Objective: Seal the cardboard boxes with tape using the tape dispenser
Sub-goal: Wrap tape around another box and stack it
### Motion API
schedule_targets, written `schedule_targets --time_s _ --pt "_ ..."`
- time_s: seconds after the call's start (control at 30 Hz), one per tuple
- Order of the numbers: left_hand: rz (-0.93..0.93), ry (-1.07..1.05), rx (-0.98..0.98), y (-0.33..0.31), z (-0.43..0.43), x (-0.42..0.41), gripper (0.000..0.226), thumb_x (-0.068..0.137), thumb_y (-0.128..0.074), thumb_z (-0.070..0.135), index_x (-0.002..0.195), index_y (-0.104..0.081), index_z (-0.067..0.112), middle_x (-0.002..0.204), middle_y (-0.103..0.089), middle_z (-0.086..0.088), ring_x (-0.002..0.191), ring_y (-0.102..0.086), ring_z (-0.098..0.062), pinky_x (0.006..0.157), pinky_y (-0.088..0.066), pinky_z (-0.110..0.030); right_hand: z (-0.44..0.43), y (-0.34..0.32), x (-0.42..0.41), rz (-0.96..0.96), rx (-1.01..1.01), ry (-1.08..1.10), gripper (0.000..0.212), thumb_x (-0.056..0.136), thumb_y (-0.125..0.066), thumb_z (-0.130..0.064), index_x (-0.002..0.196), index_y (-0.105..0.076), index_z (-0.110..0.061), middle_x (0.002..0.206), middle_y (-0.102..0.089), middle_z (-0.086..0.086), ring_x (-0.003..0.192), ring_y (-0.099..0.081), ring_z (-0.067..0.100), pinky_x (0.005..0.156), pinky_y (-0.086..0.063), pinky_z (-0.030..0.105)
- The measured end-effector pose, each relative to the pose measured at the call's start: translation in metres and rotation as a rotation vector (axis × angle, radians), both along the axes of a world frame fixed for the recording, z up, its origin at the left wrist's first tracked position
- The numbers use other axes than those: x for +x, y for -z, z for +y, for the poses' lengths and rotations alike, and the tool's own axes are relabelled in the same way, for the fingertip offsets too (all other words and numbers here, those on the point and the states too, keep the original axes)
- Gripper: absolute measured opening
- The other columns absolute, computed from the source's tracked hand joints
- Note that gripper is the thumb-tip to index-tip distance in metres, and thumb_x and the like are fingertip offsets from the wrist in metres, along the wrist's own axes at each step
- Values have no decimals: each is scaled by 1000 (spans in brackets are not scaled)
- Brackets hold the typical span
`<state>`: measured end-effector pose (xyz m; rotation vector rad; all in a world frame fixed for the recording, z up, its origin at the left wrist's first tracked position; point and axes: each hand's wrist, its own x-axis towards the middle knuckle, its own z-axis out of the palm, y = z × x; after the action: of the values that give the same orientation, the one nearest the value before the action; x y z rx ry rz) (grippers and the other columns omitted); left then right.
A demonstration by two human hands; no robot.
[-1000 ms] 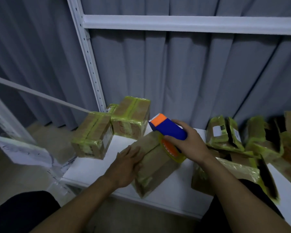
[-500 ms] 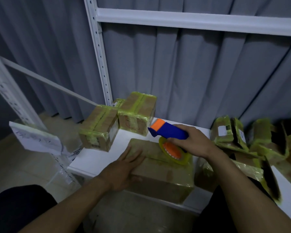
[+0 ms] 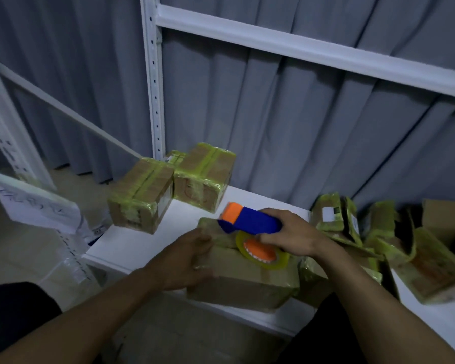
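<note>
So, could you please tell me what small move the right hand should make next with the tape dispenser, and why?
Probably pull the tape dispenser back across the top of the cardboard box, laying tape. Its orange front sits at the box's far left edge, the right hand grips its handle, and the left hand holds the box's left end.
</note>
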<state>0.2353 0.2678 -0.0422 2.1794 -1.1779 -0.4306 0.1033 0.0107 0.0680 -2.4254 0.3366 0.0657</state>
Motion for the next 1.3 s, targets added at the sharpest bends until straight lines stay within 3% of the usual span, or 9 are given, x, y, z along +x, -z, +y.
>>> schedule_targets --time_s 0.1,0.17,0.23,0.37,0.47,0.73,0.83,1.1,1.3 --pt "53 -44 -35 5 4 10 81 80 -46 82 142 -51 31 151 -33 25 146 -14 4 121 -26 -31 -2 0 3 30 -47 9 38 86 -77 -41 119 -60 -38 110 -69 -11 96 -66 6 87 -58 34" --pt "94 -81 -62 6 1 13 43 96 -57 46 135 -58 30 143 -40 27 144 -18 2 120 -26 -31 3 6 5 -14 -45 20 43 82 -78 -58 116 -62 -39 106 -69 -14 94 -66 3 83 -57 29" --pt "170 -120 -121 2 -2 12 32 100 -55 32 131 -61 32 138 -45 25 139 -31 0 116 -29 -26 8 13 5 -81 -18 45 52 75 -74 -75 112 -64 -40 103 -70 -16 92 -66 2 79 -56 26" --pt "446 -301 -286 -14 -11 11 34 100 -48 49 117 -72 33 121 -67 18 113 -60 1 102 -47 -29 5 18 1 -147 66 35 45 79 -76 -67 114 -67 -40 106 -71 -17 97 -67 5 85 -59 36" --pt "501 -373 -359 -32 -19 6 34 101 -47 46 105 -75 28 106 -72 17 102 -63 3 91 -47 -21 0 17 -3 -163 120 25 39 83 -80 -53 116 -69 -35 108 -72 -15 100 -68 7 85 -59 34" --pt "711 -364 -335 -63 -36 4 36 101 -48 47 105 -76 25 94 -77 9 87 -69 -14 72 -46 -28 -6 17 -5 -174 186 -22 43 84 -83 -46 122 -68 -31 113 -72 -10 104 -69 13 86 -59 34" --pt "852 -366 -360 -66 -41 5 30 99 -54 43 104 -75 21 94 -77 4 80 -67 -14 68 -44 -28 -6 20 -8 -177 211 -18 48 82 -83 -47 124 -67 -30 114 -72 -10 105 -68 13 85 -58 32" --pt "889 -326 -338 -65 -47 4 18 97 -61 24 104 -74 15 87 -75 0 77 -62 -14 63 -44 -24 -12 25 -15 -182 276 -5 52 82 -83 -44 128 -65 -29 118 -71 -10 110 -67 13 85 -59 31" --pt "961 -282 -340 -65 -50 0 28 98 -58 35 107 -75 14 93 -75 -6 77 -62 -13 69 -43 -28 -13 26 -15 -191 278 -17 50 84 -83 -40 129 -64 -28 117 -71 -10 109 -67 13 83 -57 27"
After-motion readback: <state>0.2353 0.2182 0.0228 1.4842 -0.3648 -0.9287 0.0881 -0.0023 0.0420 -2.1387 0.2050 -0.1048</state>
